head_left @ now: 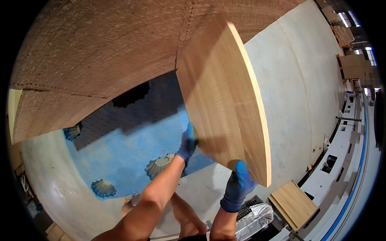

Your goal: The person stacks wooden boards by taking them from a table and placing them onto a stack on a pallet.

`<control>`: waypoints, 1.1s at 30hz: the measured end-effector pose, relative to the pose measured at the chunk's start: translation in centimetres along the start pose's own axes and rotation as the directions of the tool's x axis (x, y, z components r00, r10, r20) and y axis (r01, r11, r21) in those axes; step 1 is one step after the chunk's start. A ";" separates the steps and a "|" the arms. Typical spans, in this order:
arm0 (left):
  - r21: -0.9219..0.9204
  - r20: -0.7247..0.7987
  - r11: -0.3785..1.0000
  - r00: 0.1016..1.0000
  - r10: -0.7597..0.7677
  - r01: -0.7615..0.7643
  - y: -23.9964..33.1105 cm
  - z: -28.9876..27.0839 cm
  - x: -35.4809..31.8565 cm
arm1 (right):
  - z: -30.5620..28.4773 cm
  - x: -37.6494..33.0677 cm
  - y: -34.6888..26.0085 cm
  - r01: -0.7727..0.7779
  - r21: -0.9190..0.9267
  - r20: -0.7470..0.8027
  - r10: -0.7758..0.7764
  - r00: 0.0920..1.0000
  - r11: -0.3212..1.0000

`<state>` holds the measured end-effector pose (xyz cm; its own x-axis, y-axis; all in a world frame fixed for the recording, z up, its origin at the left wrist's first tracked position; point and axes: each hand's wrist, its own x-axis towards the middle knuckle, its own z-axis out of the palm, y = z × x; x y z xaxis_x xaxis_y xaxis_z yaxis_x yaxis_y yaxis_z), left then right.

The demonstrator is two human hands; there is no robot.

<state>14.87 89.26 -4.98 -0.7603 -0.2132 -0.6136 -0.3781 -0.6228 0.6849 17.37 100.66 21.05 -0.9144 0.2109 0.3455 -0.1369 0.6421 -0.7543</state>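
A large light-wood board (223, 96) stands tilted in front of me, with its pale edge facing right. My left hand (187, 143), in a blue glove, is closed on the board's lower left edge. At its lower right end, my right hand (238, 186), gloved in blue too, grips the bottom edge. The right thumb points up against the board, and the other fingers are partly hidden. The board's upper corner reaches a big brown rough-textured surface (104, 52) and overlaps it in view; whether they touch I cannot tell.
Beneath the brown surface lies a blue sheet-like area (132, 148) with grey scalloped shapes (103, 188). Pale floor (289, 108) stretches to the right. A long white machine frame (339, 160) runs along the right side, with wooden pieces (293, 205) and silvery wrapped material (255, 223) near its lower end.
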 end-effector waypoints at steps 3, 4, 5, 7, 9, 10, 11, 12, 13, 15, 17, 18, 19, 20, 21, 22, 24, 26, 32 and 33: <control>-0.149 -0.100 0.974 0.977 -0.186 0.170 0.3 -2.9 -4.4 | -3.7 -1.4 1.2 0.287 -0.402 0.212 -0.217 0.953 0.869; -0.229 -0.138 0.941 0.949 -0.284 0.248 0.8 -3.0 -6.7 | -4.9 -1.9 1.6 0.290 -0.407 0.207 -0.222 0.953 0.866; -0.254 -0.082 0.930 0.952 -0.294 0.266 1.4 -3.8 -9.1 | -6.0 -2.8 2.2 0.169 -0.310 0.145 -0.130 0.981 0.935; -0.330 0.012 0.899 0.954 -0.300 0.287 3.0 -6.4 -14.2 | -8.6 -4.4 2.3 0.049 -0.192 0.091 -0.032 0.995 0.980; -0.395 0.045 0.884 0.967 -0.251 0.248 5.3 -7.6 -19.5 | -12.2 -6.3 1.3 -0.187 -0.138 0.172 0.209 0.963 0.973; -0.408 0.019 0.892 0.979 -0.204 0.194 6.8 -8.2 -22.4 | -14.2 -7.7 1.1 -0.184 -0.129 0.164 0.204 0.965 0.975; -0.418 0.058 0.863 0.956 -0.288 0.285 8.4 -9.4 -25.4 | -16.3 -9.4 0.6 -0.282 -0.120 0.216 0.302 0.929 0.952; -0.421 0.102 0.826 0.925 -0.367 0.374 10.2 -10.5 -27.8 | -17.8 -10.9 -0.3 -0.375 -0.114 0.265 0.392 0.881 0.920; -0.411 0.122 0.831 0.926 -0.357 0.375 12.3 -11.1 -29.9 | -19.0 -12.1 -1.9 -0.368 -0.107 0.244 0.384 0.891 0.924; -0.198 0.184 0.868 0.887 -0.423 0.455 16.6 -12.3 -34.3 | -21.5 -15.1 -5.6 -0.572 0.313 0.165 0.550 0.819 0.758; -0.140 0.255 0.851 0.848 -0.464 0.507 20.0 -14.0 -37.8 | -24.2 -18.8 -10.4 -0.591 0.687 0.179 0.690 0.701 0.422; -0.089 0.305 0.824 0.803 -0.511 0.559 21.7 -14.7 -39.6 | -25.6 -20.9 -12.9 -0.526 0.823 0.217 0.738 0.639 0.214; -0.067 0.320 0.830 0.800 -0.508 0.554 23.4 -15.3 -41.1 | -27.1 -23.3 -15.3 -0.549 0.732 0.134 0.705 0.697 0.404; -0.080 0.373 0.805 0.767 -0.522 0.587 24.9 -15.3 -42.0 | -28.6 -25.8 -16.7 -0.554 0.726 0.114 0.724 0.681 0.407; -0.079 0.437 0.793 0.736 -0.517 0.604 26.9 -14.9 -43.8 | -30.8 -29.1 -17.6 -0.536 0.735 0.084 0.729 0.680 0.415; -0.053 0.447 0.796 0.727 -0.521 0.603 28.8 -14.4 -45.3 | -32.4 -31.6 -18.9 -0.517 0.747 0.060 0.731 0.680 0.419; 0.011 0.542 0.821 0.687 -0.484 0.571 31.6 -13.4 -48.6 | -35.2 -34.8 -24.3 -0.437 0.847 0.057 0.764 0.642 0.304; 0.086 0.579 0.834 0.654 -0.487 0.545 30.8 -13.4 -50.5 | -37.6 -36.8 -29.1 -0.343 0.923 0.073 0.796 0.601 0.175; 0.412 0.617 0.723 0.414 -0.669 0.554 31.5 -7.2 -61.7 | -46.6 -47.6 -38.2 -0.091 0.975 -0.129 0.846 0.518 0.204; 0.464 0.601 0.706 0.395 -0.694 0.535 31.2 -6.8 -63.5 | -48.0 -48.4 -40.2 0.007 0.993 -0.105 0.867 0.487 0.116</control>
<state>54.95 78.27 52.68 -0.3555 0.8009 -0.4819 -0.9187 -0.2043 0.3381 85.40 99.98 61.46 -0.5240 0.7367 -0.4275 -0.4004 -0.6561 -0.6397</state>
